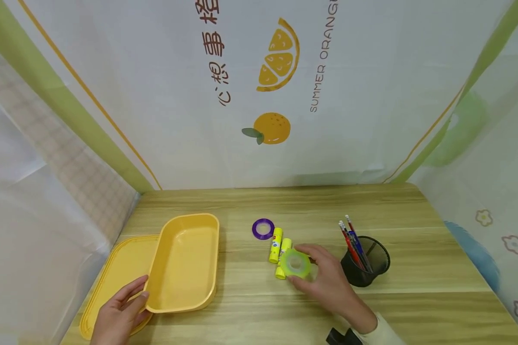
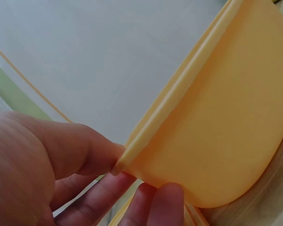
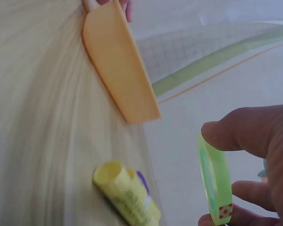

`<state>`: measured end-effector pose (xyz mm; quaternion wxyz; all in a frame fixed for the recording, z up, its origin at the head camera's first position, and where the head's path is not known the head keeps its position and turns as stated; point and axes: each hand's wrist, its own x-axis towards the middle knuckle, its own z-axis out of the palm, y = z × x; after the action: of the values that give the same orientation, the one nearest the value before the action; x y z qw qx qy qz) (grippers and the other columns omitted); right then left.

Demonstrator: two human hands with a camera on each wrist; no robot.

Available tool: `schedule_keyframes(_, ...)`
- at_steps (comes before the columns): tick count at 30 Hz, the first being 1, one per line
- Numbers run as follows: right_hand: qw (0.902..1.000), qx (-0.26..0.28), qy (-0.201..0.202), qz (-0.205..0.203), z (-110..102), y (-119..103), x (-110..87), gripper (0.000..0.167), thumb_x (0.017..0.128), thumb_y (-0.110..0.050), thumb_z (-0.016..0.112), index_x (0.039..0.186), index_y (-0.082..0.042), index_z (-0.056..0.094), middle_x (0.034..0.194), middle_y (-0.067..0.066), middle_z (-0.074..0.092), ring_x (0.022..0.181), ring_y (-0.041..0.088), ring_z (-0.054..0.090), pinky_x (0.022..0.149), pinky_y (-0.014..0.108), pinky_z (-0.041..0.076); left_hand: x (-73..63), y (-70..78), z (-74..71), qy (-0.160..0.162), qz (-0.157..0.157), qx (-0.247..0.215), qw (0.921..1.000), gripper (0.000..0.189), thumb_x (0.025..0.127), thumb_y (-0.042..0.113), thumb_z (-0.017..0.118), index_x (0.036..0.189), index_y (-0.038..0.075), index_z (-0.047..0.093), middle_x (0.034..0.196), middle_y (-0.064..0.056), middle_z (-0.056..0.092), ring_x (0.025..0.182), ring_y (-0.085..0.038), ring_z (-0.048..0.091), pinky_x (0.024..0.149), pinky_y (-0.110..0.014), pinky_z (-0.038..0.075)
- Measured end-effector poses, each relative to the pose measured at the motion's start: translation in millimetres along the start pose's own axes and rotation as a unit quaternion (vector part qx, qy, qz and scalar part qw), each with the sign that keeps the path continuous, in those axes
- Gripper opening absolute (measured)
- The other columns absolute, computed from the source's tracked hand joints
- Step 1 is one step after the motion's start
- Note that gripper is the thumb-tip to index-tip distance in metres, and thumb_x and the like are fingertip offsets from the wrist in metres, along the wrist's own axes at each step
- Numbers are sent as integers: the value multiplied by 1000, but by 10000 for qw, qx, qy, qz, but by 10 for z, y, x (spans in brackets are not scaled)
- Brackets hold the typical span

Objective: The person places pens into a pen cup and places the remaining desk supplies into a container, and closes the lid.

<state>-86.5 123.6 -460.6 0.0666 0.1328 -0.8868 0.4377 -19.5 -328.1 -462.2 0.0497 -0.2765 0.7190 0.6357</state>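
My left hand [image 1: 122, 309] grips the near left rim of a yellow plastic box [image 1: 183, 263]. In the left wrist view, the thumb lies on the rim and the other fingers [image 2: 167, 205] are underneath. My right hand [image 1: 328, 282] holds a green roll of tape [image 1: 295, 263] between thumb and fingers, raised off the table, as the right wrist view shows. Below the roll lie two yellow glue sticks [image 1: 276, 245], one partly covered by it. Just behind them lies a purple ring-shaped roll [image 1: 263, 229].
A yellow lid [image 1: 125, 273] lies flat on the table, partly beneath the box's left side. Right of my right hand stands a black mesh pen cup [image 1: 358, 277] with several pencils and pens [image 1: 354, 247]. Printed cloth [image 1: 177, 120] hangs behind the wooden table [image 1: 241, 321].
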Motion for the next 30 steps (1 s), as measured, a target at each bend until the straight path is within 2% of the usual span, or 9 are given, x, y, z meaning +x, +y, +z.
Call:
schedule_keyframes(8, 9969, 624, -139, -450, 144, -270, 176, 67, 75, -20, 98, 136, -18, 70, 137, -8, 67, 127, 17, 66, 100, 46, 61, 25, -29, 1, -2, -17, -38, 10000, 36, 101, 23, 75, 109, 58, 69, 101, 35, 62, 96, 10, 66, 83, -25, 63)
schedule_keyframes(11, 9953, 789, -135, -550, 185, -354, 221, 68, 75, -20, 98, 136, -18, 70, 138, -8, 67, 126, 17, 67, 99, 43, 61, 31, -33, 6, 13, -39, -53, 10000, 36, 101, 23, 75, 107, 58, 69, 100, 35, 62, 96, 11, 66, 83, -24, 63)
schedule_keyframes(17, 9897, 1193, -237, -753, 285, -484, 326, 67, 76, -18, 97, 137, -15, 70, 136, -6, 67, 117, 15, 66, 95, 33, 60, 21, -23, 7, 93, -59, 90, 9999, 35, 100, 27, 76, 115, 58, 69, 100, 38, 61, 95, 13, 65, 83, -24, 63)
schedule_keyframes(21, 9860, 1311, -390, -958, 375, -548, 399, 66, 78, -18, 95, 138, -12, 69, 139, -3, 67, 122, 17, 65, 96, 35, 60, 14, -19, 8, 73, -84, 158, 9998, 35, 100, 28, 76, 116, 59, 68, 99, 40, 59, 95, 15, 64, 83, -24, 62)
schedule_keyframes(25, 9825, 1452, -646, -966, 473, -629, 462, 67, 79, -19, 94, 140, -8, 67, 141, -1, 66, 132, 18, 62, 102, 37, 59, 17, -24, 15, 27, -84, 152, 9998, 35, 100, 28, 75, 112, 60, 68, 99, 40, 59, 95, 14, 64, 83, -24, 62)
schedule_keyframes(30, 9774, 1565, -1039, -969, 641, -784, 538, 67, 80, -22, 94, 139, -7, 67, 139, 0, 66, 130, 19, 62, 106, 35, 57, 27, -39, -2, 7, -72, 186, 9998, 35, 101, 29, 75, 110, 61, 68, 99, 40, 58, 94, 15, 64, 83, -23, 62)
